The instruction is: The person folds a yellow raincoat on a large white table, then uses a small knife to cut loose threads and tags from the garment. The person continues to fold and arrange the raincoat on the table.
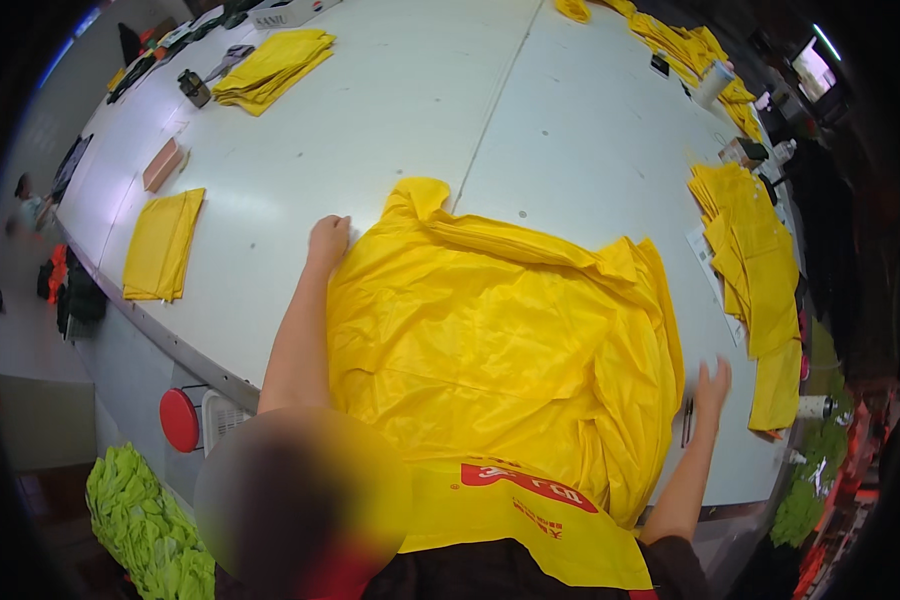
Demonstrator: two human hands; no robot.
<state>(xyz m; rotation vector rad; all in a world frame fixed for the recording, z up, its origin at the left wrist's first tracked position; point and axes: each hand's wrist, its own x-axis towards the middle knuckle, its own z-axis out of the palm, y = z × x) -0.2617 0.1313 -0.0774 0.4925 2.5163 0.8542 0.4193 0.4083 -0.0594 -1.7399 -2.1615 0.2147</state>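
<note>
A large crumpled yellow garment (490, 330) of thin shiny fabric is spread over the table in front of me. Its far edge is bunched into a thick fold. My left hand (331, 240) rests at the garment's far left edge with its fingers curled in; whatever they hold is hidden. To the right of the garment, my right hand (712, 388) is apart from it, fingers spread and holding nothing. Close by that hand lies a small dark slender tool (687, 422). A yellow panel (430, 505) with a red printed patch overlaps the near side, against my dark clothing.
Folded yellow pieces lie left (164, 245) and far left (275, 68). A yellow pile (755, 260) runs along the right edge. A pinkish box (163, 164) and dark bottle (193, 88) stand left. Below are a red stool (179, 420) and green fabric (140, 525).
</note>
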